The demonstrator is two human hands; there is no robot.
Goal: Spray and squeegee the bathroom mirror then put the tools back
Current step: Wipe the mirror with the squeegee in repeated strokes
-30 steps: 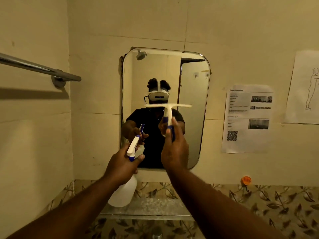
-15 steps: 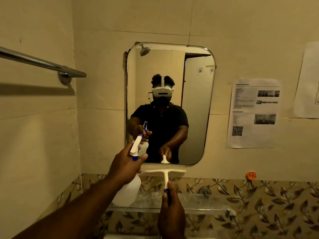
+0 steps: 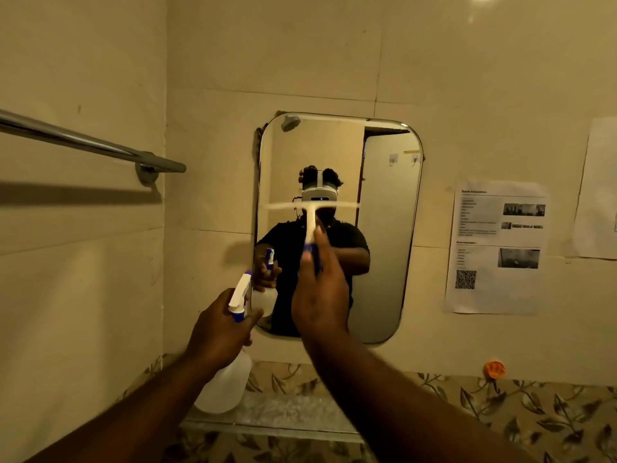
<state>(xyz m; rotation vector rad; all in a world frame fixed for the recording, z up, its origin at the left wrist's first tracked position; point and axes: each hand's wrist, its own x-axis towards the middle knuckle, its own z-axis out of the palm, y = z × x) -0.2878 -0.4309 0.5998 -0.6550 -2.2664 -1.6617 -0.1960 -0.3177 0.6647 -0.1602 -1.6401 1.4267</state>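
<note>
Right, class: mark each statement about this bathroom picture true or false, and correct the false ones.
1. The right hand holds the squeegee up in front of the mirror. True.
2. The left hand holds a cloth. False: it grips the bottle.
3. The rail is on the right-hand wall. False: it is on the left-hand wall.
4. A sheet with a QR code hangs right of the mirror. True.
5. The squeegee's blade stands vertical. False: it lies level.
</note>
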